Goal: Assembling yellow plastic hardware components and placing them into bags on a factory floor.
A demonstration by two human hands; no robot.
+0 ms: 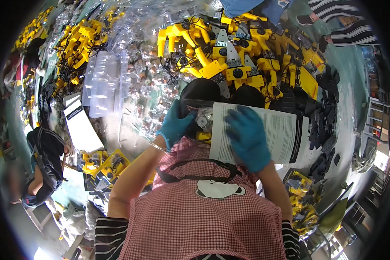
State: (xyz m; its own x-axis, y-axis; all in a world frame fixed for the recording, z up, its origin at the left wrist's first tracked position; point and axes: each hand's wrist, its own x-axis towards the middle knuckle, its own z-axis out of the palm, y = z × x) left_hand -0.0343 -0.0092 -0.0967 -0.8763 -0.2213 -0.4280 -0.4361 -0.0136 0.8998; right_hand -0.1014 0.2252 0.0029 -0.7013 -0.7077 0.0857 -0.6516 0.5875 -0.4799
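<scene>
Blue gloves cover both of my hands. My left hand (176,125) is closed on the left edge of a black tray (195,103) on my lap. Inside the tray are a clear plastic bag (205,118) with small parts and a yellow piece (203,136), mostly hidden. A printed white sheet (273,134) with a black band near its right end covers the tray's right part. My right hand (248,138) lies over the sheet's left half, palm down, fingers apart and slightly blurred.
Ahead lies a heap of yellow tools (238,56) with black cords and grey blades. Small bagged parts (149,91) cover the floor at left, near a stack of white sheets (83,125). Black pieces (323,125) are piled at right. Another person (45,160) sits at far left.
</scene>
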